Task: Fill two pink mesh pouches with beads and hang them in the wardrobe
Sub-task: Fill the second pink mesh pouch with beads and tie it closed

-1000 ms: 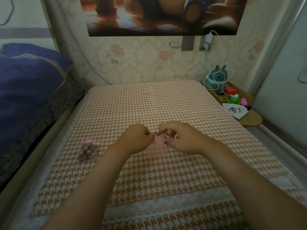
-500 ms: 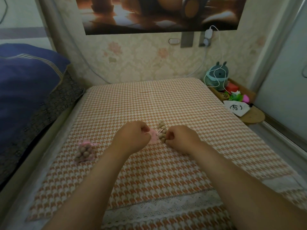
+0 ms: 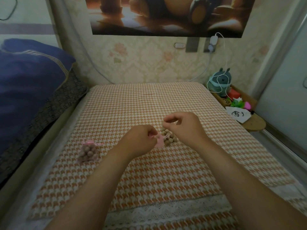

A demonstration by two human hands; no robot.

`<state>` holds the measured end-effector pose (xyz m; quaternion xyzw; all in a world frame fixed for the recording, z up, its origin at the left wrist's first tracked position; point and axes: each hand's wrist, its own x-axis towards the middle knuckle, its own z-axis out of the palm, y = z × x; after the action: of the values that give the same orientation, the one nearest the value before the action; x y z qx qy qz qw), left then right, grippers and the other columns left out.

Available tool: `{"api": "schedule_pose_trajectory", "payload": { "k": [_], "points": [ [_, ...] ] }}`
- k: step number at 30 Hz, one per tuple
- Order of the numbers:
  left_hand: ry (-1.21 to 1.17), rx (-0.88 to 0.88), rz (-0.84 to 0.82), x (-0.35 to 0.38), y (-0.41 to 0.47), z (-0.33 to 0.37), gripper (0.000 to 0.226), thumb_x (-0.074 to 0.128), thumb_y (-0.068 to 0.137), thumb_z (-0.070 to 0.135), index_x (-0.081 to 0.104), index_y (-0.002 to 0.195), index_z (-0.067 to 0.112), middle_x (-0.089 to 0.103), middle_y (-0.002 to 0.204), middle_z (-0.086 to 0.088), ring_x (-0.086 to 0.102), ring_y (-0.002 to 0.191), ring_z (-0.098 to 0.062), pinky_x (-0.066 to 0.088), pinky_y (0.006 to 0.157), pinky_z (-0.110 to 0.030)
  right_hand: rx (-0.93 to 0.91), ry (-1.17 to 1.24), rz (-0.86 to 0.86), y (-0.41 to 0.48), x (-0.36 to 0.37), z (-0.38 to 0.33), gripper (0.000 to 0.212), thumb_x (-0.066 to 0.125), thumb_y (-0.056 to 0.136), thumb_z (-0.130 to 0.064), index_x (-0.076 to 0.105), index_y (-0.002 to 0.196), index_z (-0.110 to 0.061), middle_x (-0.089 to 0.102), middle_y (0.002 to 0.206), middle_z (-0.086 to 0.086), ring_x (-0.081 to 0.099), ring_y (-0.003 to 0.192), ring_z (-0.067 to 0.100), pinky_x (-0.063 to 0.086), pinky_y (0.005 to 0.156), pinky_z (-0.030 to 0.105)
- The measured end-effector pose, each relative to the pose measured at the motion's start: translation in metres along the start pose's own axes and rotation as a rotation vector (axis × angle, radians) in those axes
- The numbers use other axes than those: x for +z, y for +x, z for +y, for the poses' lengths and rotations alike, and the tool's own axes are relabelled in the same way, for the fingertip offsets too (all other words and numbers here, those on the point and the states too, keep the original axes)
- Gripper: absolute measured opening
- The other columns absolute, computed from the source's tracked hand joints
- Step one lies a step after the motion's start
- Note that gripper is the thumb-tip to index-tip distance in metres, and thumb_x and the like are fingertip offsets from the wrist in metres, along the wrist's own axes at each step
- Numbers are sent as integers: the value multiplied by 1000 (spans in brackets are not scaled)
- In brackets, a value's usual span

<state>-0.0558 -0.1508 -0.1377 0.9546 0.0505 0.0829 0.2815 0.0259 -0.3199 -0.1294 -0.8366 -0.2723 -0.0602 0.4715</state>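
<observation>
A pink mesh pouch lies on the houndstooth bed cover, and my left hand pinches its left edge. Beside it sits a small pile of tan wooden beads. My right hand is lifted just above the pile with thumb and forefinger pinched together; whether a bead sits between them is hidden. A second pink pouch, full of beads and tied with a pink ribbon, rests on the cover to the left, apart from both hands.
A blue quilt is heaped at the left edge of the bed. At the right, a small wooden side table carries a grey plush toy, toys and a white pouch. A white wardrobe door stands at far right.
My right hand has risen from the bead pile and moved slightly right, fingers pinched. My left hand keeps its hold on the pouch, which now lies on the cover.
</observation>
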Motion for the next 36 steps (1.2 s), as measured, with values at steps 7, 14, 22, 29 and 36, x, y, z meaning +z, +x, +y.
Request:
{"api": "schedule_pose_trajectory", "payload": {
  "k": [7, 14, 22, 29, 36],
  "points": [
    [-74, -10, -10, 0, 0, 6, 7, 56, 87, 29, 62, 87, 30, 65, 81, 8, 61, 74, -10, 47, 62, -25, -182, -251, -180, -5, 7, -10, 10, 75, 84, -40, 76, 94, -40, 65, 87, -21, 54, 72, -8, 37, 64, 17],
    [-104, -105, -22, -7, -3, 2, 17, 56, 86, 31, 69, 97, 28, 68, 89, 8, 63, 76, -10, 51, 65, -27, -169, -289, -287, 1, 13, -3, 15, 67, 90, -41, 75, 102, -40, 62, 96, -14, 54, 81, -1, 50, 76, 32],
    [40, -192, 68, -16, -1, -7, 21, 54, 88, 33, 69, 79, 22, 68, 72, 2, 64, 68, -14, 55, 64, -32, -19, -367, -195, 7, 17, 21, 16, 61, 96, -30, 71, 106, -36, 67, 107, -18, 61, 95, 4, 53, 82, 30],
    [19, -221, 99, -17, 1, -17, 38, 52, 94, 35, 72, 83, 4, 71, 78, -17, 66, 70, -30, 51, 57, -36, -13, -560, -295, 16, 48, 28, 29, 57, 98, -32, 66, 125, -33, 63, 133, -8, 58, 120, 17, 48, 94, 34],
    [-27, -199, 84, -19, -1, -23, 23, 56, 91, 23, 77, 89, 12, 73, 82, -2, 64, 69, -15, 54, 66, -29, -16, -705, -351, 25, 69, 32, 21, 57, 95, -28, 75, 105, -30, 72, 107, -2, 67, 94, 22, 57, 78, 37]
  ]
}}
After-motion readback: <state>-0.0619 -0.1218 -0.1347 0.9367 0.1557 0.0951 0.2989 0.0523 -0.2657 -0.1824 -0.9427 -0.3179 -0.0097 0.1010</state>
